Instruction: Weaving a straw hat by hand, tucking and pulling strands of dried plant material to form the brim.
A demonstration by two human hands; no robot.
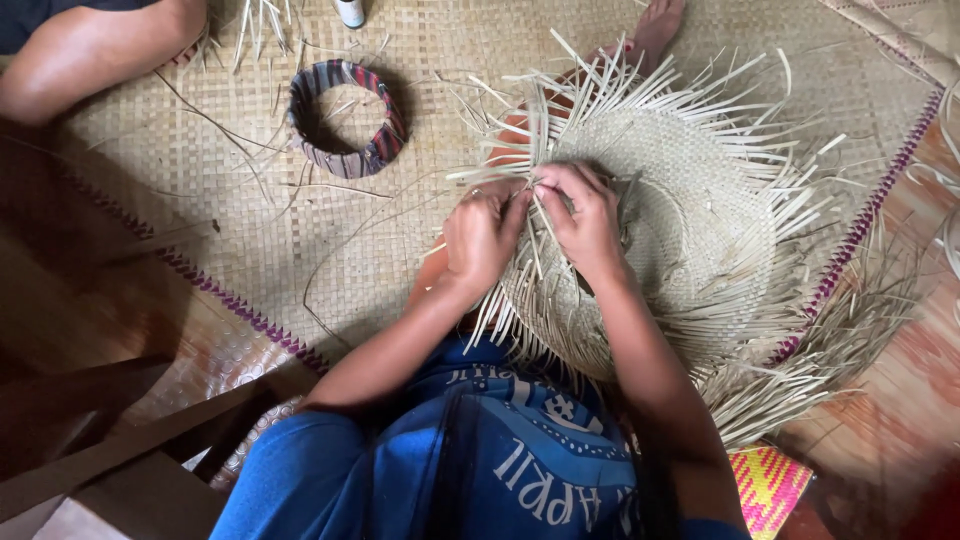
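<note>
One large woven floor mat (240,200) lies under everything, and on the person's lap near its middle rests one straw hat (680,200), whose crown and much of the brim look already woven while a fringe of many loose strips still sticks out all round the edge, so by my judgement the rim is left to finish. One striped fabric ring (345,118) lies well apart on the mat. At the near edge of the hat the left hand (482,235) and the right hand (588,222) sit close together, each with fingers pinched on loose strips (535,215).
</note>
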